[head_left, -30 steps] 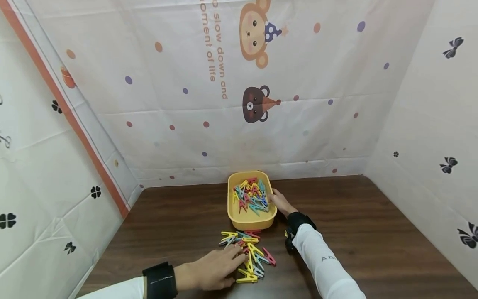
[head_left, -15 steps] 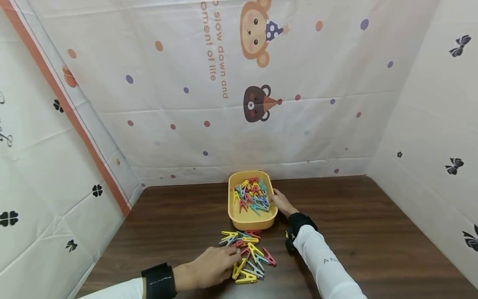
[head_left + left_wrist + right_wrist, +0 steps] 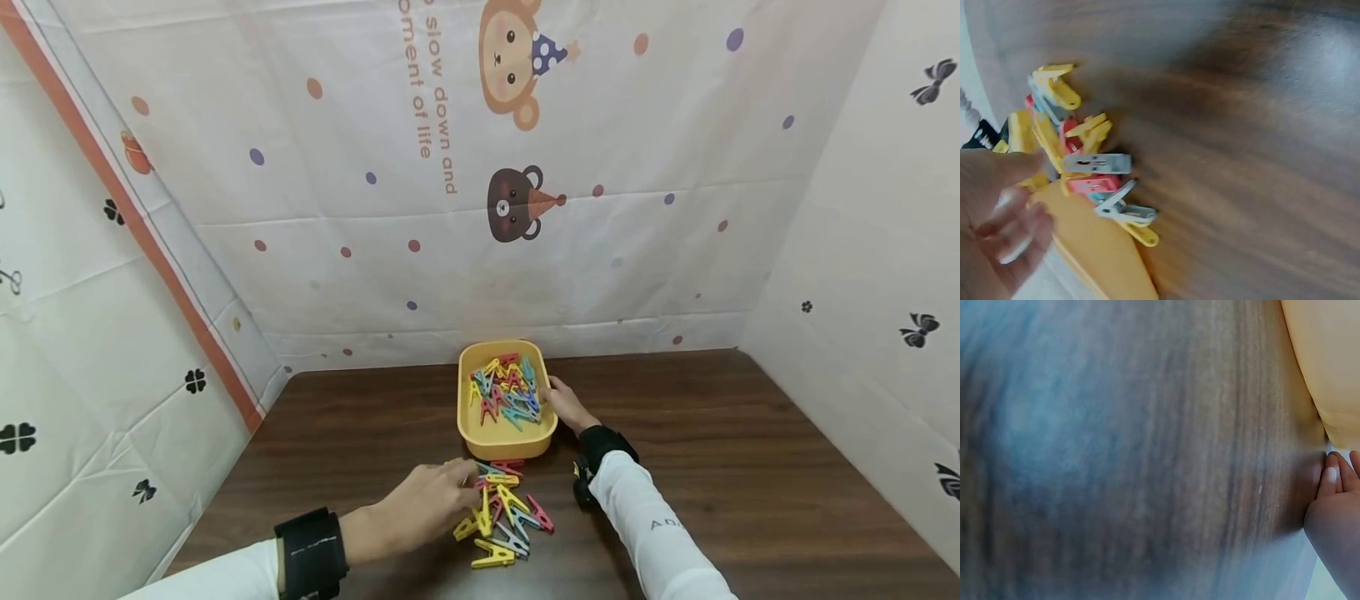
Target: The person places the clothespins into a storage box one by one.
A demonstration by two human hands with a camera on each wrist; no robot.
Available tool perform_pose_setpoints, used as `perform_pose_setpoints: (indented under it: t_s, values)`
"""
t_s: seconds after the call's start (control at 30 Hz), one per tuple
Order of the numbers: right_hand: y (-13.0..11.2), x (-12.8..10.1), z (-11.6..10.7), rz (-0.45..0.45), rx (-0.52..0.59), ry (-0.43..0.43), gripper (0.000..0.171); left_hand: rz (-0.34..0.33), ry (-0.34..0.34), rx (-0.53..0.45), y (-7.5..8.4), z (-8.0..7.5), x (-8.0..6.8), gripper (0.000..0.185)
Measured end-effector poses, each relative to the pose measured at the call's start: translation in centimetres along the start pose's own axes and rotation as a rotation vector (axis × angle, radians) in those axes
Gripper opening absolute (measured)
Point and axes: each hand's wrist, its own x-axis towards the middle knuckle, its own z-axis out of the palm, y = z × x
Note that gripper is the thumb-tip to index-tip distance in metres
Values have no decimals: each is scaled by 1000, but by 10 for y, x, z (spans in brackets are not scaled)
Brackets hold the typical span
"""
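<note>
The left hand (image 3: 420, 508) is lying with curled fingers on the pile of colourful clothespins (image 3: 502, 517), grip unclear; the right hand (image 3: 566, 404) is touching the yellow tray (image 3: 468, 433) with relaxed fingers, on a dark wooden table (image 3: 750, 467) among printed cloth walls (image 3: 600, 250).

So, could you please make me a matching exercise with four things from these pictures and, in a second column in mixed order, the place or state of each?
Things:
1. yellow plastic tray
2. loose heap of coloured plastic clothes pegs
3. left hand
4. right hand

Places or states:
A. against the tray's right side
B. on the dark wooden table, in front of the tray
C. near the back wall, with pegs inside
D. fingers at the near heap's left edge

Pairs: 1-C, 2-B, 3-D, 4-A
</note>
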Motion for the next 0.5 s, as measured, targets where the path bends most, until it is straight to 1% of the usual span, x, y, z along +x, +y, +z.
perform_pose_setpoints:
  t_s: [0.1,0.2,0.27,0.33,0.37,0.43,0.5]
  values:
    - [-1,1,-1,10,4,5,64,52,129,17,-2,-14,15,6]
    - [0,2,-1,6,1,-1,65,86,259,37,-10,-33,40,7]
    - [0,2,-1,1,-3,-4,66,76,326,20,-20,-45,58,7]
    - [1,2,-1,-3,-8,-4,66,32,366,0,-34,-55,78,6]
    - [1,2,-2,-3,-13,-3,66,-4,369,-9,-42,-58,87,5]
    - [2,2,-2,-4,-12,4,65,-116,356,-57,-60,-62,107,8]
    - [1,2,-2,-8,-10,7,63,-264,305,-104,-78,-62,127,13]
